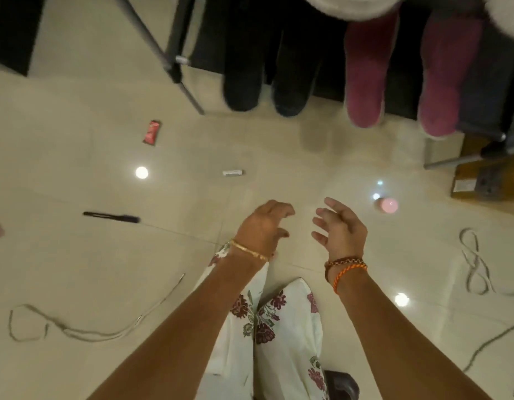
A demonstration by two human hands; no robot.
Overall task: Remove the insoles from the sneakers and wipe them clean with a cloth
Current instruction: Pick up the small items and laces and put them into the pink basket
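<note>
1. Right now both hands are reaching forward over the tiled floor (76, 105), empty and apart from each other.
2. The left hand (263, 226) is hovering with its fingers curled loosely downward, grasping nothing; a gold bangle (248, 249) is sitting on its wrist.
3. The right hand (340, 226) is spreading its fingers, palm turned toward the left hand, also released; braided brown and orange threads (346, 267) are circling its wrist.
4. Ahead of the hands, at the far edge of the floor, a dark pair of shoes (267, 73) is standing beside a maroon pair (405, 76); both are blurred, so which are the sneakers I cannot tell, and no insole or cloth is showing clearly.
5. Loose laces are lying on the tiles: one (85, 327) to the left, another (475, 264) looping to the right.
6. A red wrapper (151, 132), a small white tube (233, 172), a black stick-like object (111, 217) and a pink round item (387, 204) are lying scattered, well apart.
7. Floral white fabric (281, 336) is covering the person's legs beneath the forearms.
</note>
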